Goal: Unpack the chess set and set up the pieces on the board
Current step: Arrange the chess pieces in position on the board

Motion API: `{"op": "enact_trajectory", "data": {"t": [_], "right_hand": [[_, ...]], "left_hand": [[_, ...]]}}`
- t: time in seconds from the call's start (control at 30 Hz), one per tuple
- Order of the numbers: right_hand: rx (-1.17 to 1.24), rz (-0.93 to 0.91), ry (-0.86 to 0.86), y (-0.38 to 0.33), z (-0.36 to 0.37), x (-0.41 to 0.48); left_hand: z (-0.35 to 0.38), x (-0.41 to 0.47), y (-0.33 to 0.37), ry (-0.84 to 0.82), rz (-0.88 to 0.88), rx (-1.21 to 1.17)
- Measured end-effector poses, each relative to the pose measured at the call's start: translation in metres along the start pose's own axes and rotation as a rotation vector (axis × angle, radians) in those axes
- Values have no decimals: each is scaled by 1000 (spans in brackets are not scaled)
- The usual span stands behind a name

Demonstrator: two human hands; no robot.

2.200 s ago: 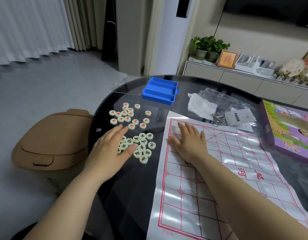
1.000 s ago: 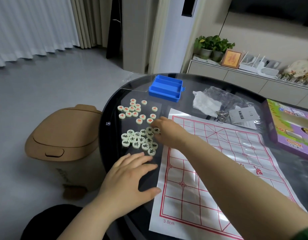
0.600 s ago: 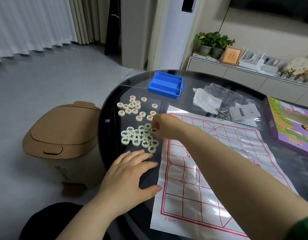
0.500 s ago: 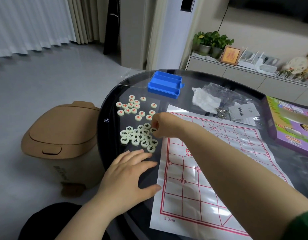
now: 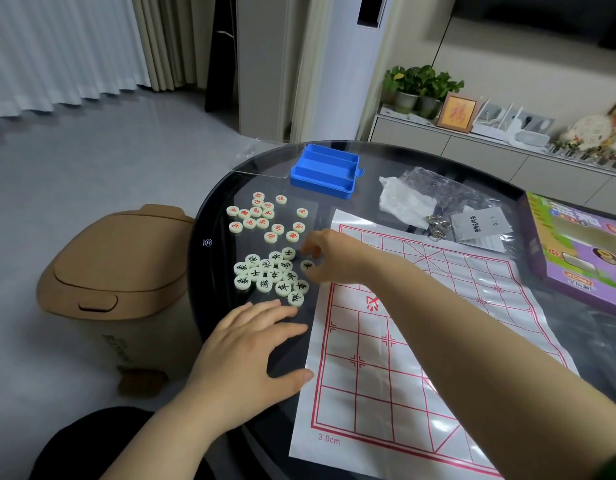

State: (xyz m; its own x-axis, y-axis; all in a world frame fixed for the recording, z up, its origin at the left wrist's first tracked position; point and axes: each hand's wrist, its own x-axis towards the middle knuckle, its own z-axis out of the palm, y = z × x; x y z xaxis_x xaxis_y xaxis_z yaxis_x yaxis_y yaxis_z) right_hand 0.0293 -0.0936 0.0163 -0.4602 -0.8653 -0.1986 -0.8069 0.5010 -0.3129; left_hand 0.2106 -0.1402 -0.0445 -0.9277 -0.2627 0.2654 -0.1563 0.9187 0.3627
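The paper board (image 5: pixel 403 327), a red grid with "3.0cm" printed at its near left corner and a red character by its left edge, lies flat on the dark glass table (image 5: pixel 209 292); at nine o'clock of the board sits the black-lettered cluster (image 5: pixel 265 277) of pale round pieces, and farther off at ten o'clock the red-lettered cluster (image 5: pixel 261 216), all face up and off the grid; the right hand (image 5: pixel 334 259) lies across the board's left edge, forefinger and thumb curled round one black-lettered piece (image 5: pixel 307 265) at that cluster's three o'clock side; the left hand (image 5: pixel 251 355) rests flat at the cluster's six o'clock, fingers spread and gripping nothing, fingertips just beside the nearest piece; a blue tray (image 5: pixel 325 171) stands at twelve o'clock; a clear bag (image 5: pixel 438 195) holds a white slip (image 5: pixel 479 223) of Chinese print; the lettering on the purple box (image 5: pixel 583 251) at three o'clock is blurred.
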Motion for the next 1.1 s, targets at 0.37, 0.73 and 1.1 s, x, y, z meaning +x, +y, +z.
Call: {"op": "enact_trajectory", "data": {"t": [0.37, 0.73, 1.1], "right_hand": [[-168, -10, -30, -7, 3, -2], [85, -38, 48, 3, -26, -64], [43, 124, 139, 34, 28, -136]], "left_hand": [[-5, 2, 1, -98, -75, -68], [-11, 1, 5, -90, -41, -75], [7, -4, 58, -49, 112, -119]]}}
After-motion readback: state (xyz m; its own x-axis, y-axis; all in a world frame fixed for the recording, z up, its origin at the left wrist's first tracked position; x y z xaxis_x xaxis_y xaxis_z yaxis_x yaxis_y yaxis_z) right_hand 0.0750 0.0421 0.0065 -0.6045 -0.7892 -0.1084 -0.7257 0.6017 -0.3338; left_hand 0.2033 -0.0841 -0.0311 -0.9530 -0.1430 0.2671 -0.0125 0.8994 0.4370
